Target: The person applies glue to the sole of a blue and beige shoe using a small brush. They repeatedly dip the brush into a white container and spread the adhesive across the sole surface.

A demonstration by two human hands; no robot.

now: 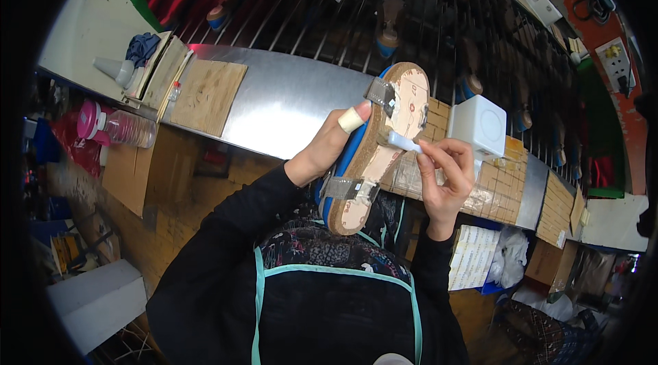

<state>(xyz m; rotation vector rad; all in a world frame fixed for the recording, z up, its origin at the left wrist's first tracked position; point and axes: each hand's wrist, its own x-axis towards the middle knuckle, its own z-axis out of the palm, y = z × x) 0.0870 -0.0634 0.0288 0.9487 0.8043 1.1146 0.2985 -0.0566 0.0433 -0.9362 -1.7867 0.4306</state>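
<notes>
A sandal (409,101) is held sole side up in front of me, its long axis running from upper right to lower left. It has a cork edge, grey straps and a blue form inside. My left hand (327,143) grips its left side, with a pale wrap around the thumb; the other fingers are mostly hidden beneath. My right hand (447,176) pinches a small pale brush-like tool (404,142). The tool's wide end touches the sole near the middle of its left edge. Its exact tip is too small to make out.
A white box-shaped container (478,127) stands right of the sandal on the metal bench (274,91). Beyond it runs a rack of dark bars (329,2) with several shoes. A wooden board (209,94) and a pink-lidded bottle (130,128) are at left.
</notes>
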